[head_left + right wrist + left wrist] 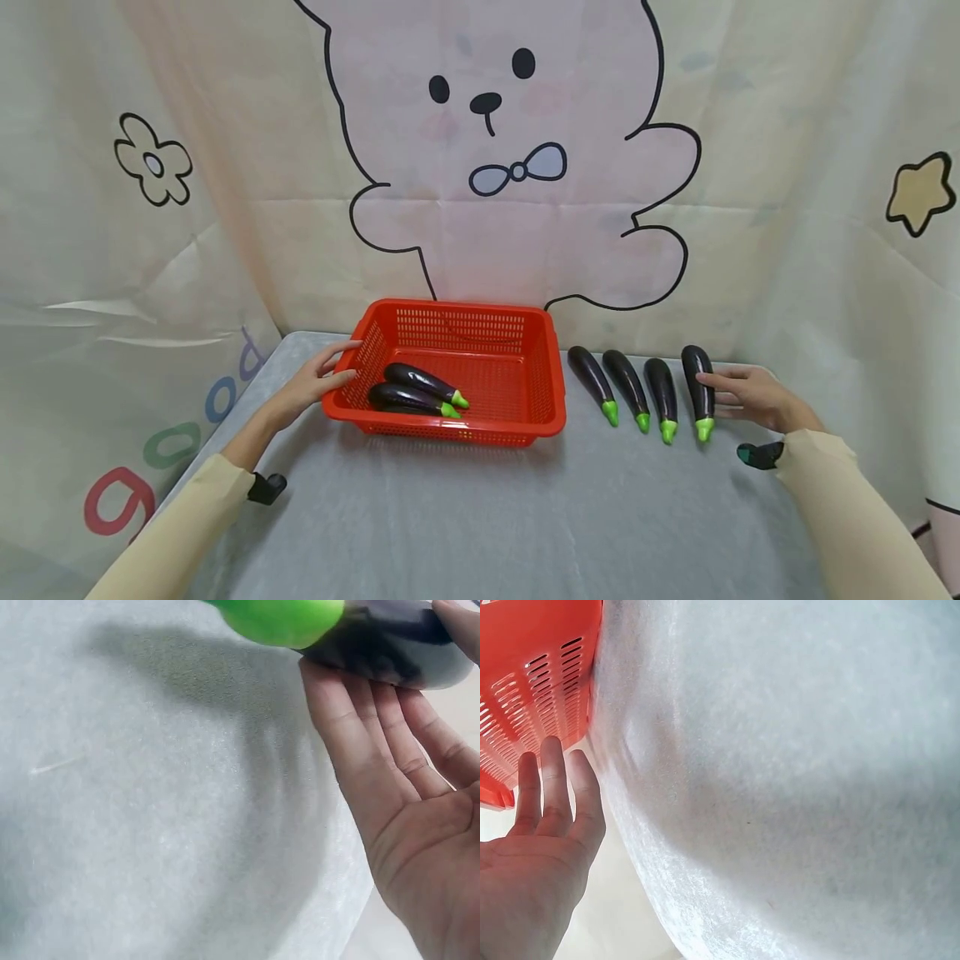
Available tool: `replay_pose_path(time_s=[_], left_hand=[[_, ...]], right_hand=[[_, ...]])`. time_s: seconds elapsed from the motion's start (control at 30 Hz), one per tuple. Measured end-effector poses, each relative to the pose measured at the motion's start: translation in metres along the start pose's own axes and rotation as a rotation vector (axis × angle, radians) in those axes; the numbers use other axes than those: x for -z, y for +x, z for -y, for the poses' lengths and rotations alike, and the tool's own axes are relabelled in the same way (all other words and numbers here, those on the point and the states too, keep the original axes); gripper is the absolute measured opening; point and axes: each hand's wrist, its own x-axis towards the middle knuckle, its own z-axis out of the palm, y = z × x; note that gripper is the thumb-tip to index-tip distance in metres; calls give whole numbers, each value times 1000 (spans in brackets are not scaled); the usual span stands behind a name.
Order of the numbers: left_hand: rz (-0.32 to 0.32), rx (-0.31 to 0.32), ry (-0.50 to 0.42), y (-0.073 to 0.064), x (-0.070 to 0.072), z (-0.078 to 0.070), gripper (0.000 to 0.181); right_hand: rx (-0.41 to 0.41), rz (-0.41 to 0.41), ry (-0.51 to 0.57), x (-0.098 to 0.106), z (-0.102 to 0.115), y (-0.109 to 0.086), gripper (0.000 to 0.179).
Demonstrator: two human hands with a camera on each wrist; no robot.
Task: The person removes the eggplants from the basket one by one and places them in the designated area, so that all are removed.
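Note:
My right hand (750,396) holds a dark purple eggplant (697,383) with a green stem end, thumb on one side and fingers on the other. In the right wrist view, the eggplant (390,645) lies between thumb and fingertips, and its shadow falls on the cloth apart from it. My left hand (311,387) touches the left rim of a red plastic basket (551,367). Its fingers (553,780) extend nearly straight beside the slotted wall in the left wrist view. Inside the basket, two eggplants (423,383) lie at the left, partly over another dark one.
Three more eggplants (626,387) lie in a row between the basket and my right hand, stems toward me. A grey cloth (465,517) covers the table. Behind it hangs a curtain (750,275) with a bear drawing.

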Motion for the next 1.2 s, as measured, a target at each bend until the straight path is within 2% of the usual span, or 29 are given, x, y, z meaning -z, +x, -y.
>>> replay_pose_path(time_s=[0.2, 0.57, 0.73, 1.07, 1.2], left_hand=[[3, 0, -8, 1, 0, 0, 67], [1, -10, -38, 2, 0, 3, 65], [-2, -13, -38, 2, -1, 3, 64], [11, -11, -67, 2, -1, 5, 63], [7, -9, -72, 3, 0, 5, 63]], right_hand=[[-7, 37, 69, -1, -8, 8, 72], [-39, 8, -117, 3, -20, 9, 67], [-54, 3, -168, 3, -21, 10, 69], [-84, -5, -182, 1, -5, 1, 70], [-42, -53, -241, 5, 6, -5, 79]])
